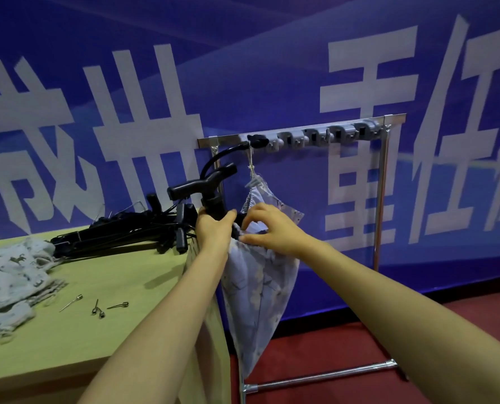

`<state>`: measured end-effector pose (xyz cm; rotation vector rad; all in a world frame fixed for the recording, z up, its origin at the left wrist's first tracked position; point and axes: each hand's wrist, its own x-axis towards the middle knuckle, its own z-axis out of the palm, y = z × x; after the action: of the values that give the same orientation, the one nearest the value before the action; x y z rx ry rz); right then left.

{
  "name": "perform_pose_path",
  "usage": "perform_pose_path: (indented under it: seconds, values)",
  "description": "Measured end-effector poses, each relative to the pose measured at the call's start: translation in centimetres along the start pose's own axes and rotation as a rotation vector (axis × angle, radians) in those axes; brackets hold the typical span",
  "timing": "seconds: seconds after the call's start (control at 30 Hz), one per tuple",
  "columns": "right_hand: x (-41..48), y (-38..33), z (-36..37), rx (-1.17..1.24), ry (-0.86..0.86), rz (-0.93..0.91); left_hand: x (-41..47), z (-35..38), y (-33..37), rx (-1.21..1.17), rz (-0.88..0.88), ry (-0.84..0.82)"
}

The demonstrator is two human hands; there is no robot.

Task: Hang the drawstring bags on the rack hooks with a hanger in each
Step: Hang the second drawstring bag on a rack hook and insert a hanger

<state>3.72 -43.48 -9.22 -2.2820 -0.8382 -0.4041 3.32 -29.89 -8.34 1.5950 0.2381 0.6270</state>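
Observation:
A pale blue flowered drawstring bag (257, 287) hangs by its cord (251, 164) from the leftmost hook of the grey hook strip (315, 137) on the metal rack (384, 199). My left hand (213, 228) grips a black tube-shaped thing with a T-shaped handle (202, 182) and a curved hose, at the bag's mouth. Its lower end is hidden behind my hand and the cloth. My right hand (269, 228) pinches the gathered edge of the bag's mouth just to the right. A pile of black hangers (120, 234) lies on the table behind my left hand.
The wooden table (111, 330) at left carries a heap of grey printed bags (9, 275) and three small metal needles (97, 307). The rack's base bar (330, 374) lies on the red floor. A blue banner wall stands right behind the rack.

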Motion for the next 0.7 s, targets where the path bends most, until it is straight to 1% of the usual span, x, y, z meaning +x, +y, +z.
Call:
perform_pose_path:
  seconds: [0.1, 0.17, 0.23, 0.43, 0.5, 0.57, 0.7]
  values:
    - [-0.1, 0.6, 0.4, -0.175, -0.052, -0.086, 0.2, 0.3, -0.2, 0.000, 0.007, -0.014]
    - [-0.4, 1.2, 0.6, -0.264, -0.078, -0.094, 0.4, 0.5, -0.2, 0.001, 0.008, -0.024]
    - [-0.8, 1.7, 0.6, -0.273, -0.065, -0.073, 0.4, 0.7, -0.2, 0.018, 0.019, -0.030]
    - [-0.7, 2.9, -0.7, 0.029, 0.077, 0.117, 0.5, 1.8, -1.0, 0.117, 0.046, -0.096]
    - [-0.6, 3.4, -1.0, 0.129, 0.133, 0.215, 0.4, 2.5, -1.3, 0.137, 0.043, -0.136]
    - [-0.6, 3.9, -1.1, 0.293, 0.181, 0.299, 0.4, 3.4, -1.5, 0.124, 0.034, -0.176]
    - [-0.5, 5.1, -1.7, 0.684, 0.361, 0.451, 0.4, 4.7, -1.6, 0.101, -0.016, -0.271]
